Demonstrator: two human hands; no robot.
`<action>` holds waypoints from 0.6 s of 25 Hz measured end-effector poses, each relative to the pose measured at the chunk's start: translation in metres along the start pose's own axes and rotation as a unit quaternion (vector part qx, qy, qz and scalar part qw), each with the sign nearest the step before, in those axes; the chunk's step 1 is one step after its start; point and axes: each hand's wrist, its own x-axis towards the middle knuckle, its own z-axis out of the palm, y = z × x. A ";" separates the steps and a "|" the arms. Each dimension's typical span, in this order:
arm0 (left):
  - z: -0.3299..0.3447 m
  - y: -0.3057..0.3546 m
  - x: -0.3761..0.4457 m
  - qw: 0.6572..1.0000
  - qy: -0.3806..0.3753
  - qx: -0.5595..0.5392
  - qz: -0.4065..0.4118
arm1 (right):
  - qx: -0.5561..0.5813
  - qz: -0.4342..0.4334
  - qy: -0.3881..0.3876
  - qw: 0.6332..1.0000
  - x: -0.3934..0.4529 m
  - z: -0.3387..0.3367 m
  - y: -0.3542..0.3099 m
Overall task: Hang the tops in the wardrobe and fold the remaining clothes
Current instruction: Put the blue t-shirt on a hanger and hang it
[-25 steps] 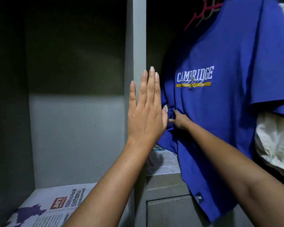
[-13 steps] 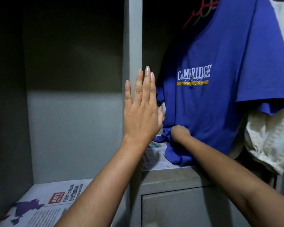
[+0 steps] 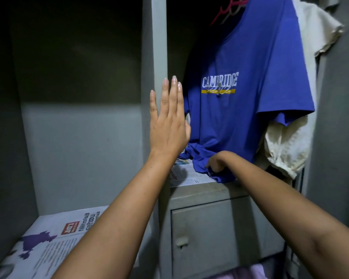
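A blue "Cambridge" T-shirt [image 3: 244,109] hangs on a pink hanger [image 3: 228,11] in the right bay of the grey wardrobe. Its hem is bunched on the shelf above a small cabinet. My right hand [image 3: 217,163] grips that bunched hem, fingers curled into the cloth. My left hand [image 3: 167,125] is held flat with straight fingers against the grey centre post [image 3: 158,47], holding nothing. A cream top [image 3: 286,143] hangs behind the blue shirt on the right.
Newspaper [image 3: 52,240] lines the left bay's shelf and another sheet [image 3: 187,174] lies under the shirt hem. A small grey cabinet door [image 3: 216,236] sits below the right shelf. Pale cloth [image 3: 248,272] shows at the bottom edge.
My right hand has pulled the blue shirt's hem down from mid-air onto the shelf. My left hand has stayed flat on the post.
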 end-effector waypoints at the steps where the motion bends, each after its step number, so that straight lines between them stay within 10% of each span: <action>1: -0.002 -0.001 0.000 1.000 -0.008 -0.011 0.002 | 0.037 -0.005 0.017 0.999 -0.012 0.002 0.000; 6: -0.019 -0.010 -0.004 0.979 -0.060 -0.194 -0.001 | 0.154 0.018 0.110 0.982 -0.064 0.020 -0.005; 15: -0.088 -0.009 -0.100 0.803 -0.127 -0.560 -0.160 | 0.557 0.026 0.229 0.798 -0.192 0.097 0.007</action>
